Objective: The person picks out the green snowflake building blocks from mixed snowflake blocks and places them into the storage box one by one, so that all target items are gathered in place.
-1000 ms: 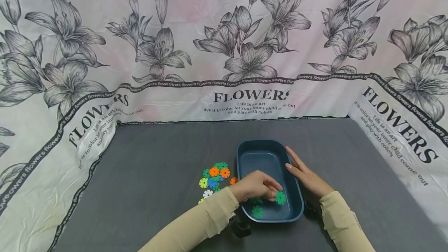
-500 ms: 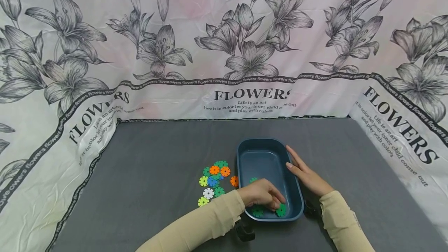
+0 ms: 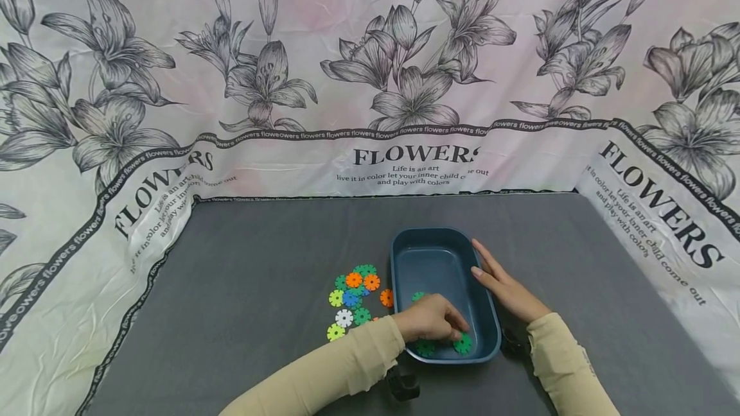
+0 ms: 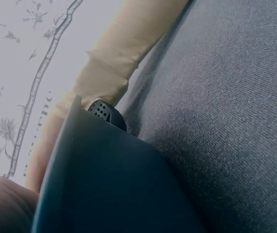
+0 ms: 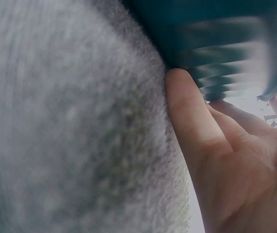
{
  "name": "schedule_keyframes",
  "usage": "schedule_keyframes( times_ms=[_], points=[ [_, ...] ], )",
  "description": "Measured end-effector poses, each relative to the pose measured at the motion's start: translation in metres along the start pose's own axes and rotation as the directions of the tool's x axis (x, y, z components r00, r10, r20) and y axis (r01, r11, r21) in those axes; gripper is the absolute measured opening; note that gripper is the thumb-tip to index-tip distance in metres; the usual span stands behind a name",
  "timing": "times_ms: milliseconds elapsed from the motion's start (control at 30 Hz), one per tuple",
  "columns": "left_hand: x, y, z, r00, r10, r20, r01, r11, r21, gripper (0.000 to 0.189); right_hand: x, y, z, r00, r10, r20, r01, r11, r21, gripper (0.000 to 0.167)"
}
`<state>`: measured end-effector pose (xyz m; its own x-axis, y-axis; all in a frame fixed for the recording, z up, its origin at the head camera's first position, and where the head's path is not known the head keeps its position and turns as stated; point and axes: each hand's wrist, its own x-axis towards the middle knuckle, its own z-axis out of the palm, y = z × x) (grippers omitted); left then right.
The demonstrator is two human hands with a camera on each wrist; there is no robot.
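Observation:
A dark blue tray (image 3: 430, 231) stands on the table. Over its near end, my left hand (image 3: 430, 318) reaches in with bent fingers, pinching a green snowflake disc (image 3: 463, 344) low over the tray floor. Another green disc (image 3: 424, 348) lies below that hand, and a third green disc (image 3: 418, 297) shows partly past the knuckles. My right hand (image 3: 511, 291) rests along the tray's right side, thumb at the rim. In the right wrist view, its straight fingers (image 5: 189, 104) touch the outer wall (image 5: 216, 39). The left wrist view mostly shows the tray's outside (image 4: 114, 179).
Left of the tray lies a loose group of snowflake discs: green, an orange disc (image 3: 372, 282), a blue disc (image 3: 350, 298), a white disc (image 3: 343, 318) and yellow. One orange disc (image 3: 386, 298) sits against the tray wall. Flower-printed cloth (image 3: 416, 165) borders the grey table (image 3: 260, 275).
My left hand has moved toward the tray's near end, lowering the green disc. More discs beside the tray have come into view. The right hand has kept its place.

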<state>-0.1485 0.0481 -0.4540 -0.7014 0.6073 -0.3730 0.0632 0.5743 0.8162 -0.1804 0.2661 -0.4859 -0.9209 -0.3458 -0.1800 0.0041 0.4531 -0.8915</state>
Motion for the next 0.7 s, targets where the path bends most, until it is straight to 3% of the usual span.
schedule_keyframes(
  times_ms=[100,300,400,500,600,700],
  points=[
    [-0.002,0.002,-0.002,1.000,0.027,-0.009,-0.026,0.996,0.085,0.016,0.000,-0.002,-0.001,1.000,-0.003,0.001,0.003,1.000,-0.001,0.062],
    [-0.003,-0.002,-0.009,0.999,0.054,-0.004,-0.053,0.997,0.064,0.017,-0.001,-0.002,0.000,1.000,0.003,-0.001,-0.003,1.000,-0.007,0.062],
    [-0.017,0.003,-0.024,0.996,0.083,0.015,-0.082,0.995,-0.063,0.020,-0.002,-0.002,0.000,1.000,0.008,-0.005,-0.009,1.000,-0.005,0.062],
    [-0.032,-0.003,-0.044,0.988,0.151,-0.003,-0.147,0.957,-0.251,0.023,-0.002,-0.001,0.000,1.000,0.016,-0.011,-0.016,1.000,-0.015,0.062],
    [-0.051,-0.020,-0.064,0.981,0.174,-0.085,-0.193,0.903,-0.384,0.026,-0.001,0.000,0.000,1.000,0.018,-0.015,-0.019,0.999,-0.035,0.063],
    [-0.070,-0.045,-0.079,0.970,0.116,-0.214,-0.192,0.905,-0.380,0.027,-0.001,0.002,0.000,1.000,0.019,-0.019,-0.020,0.999,-0.040,0.063]
  ],
)
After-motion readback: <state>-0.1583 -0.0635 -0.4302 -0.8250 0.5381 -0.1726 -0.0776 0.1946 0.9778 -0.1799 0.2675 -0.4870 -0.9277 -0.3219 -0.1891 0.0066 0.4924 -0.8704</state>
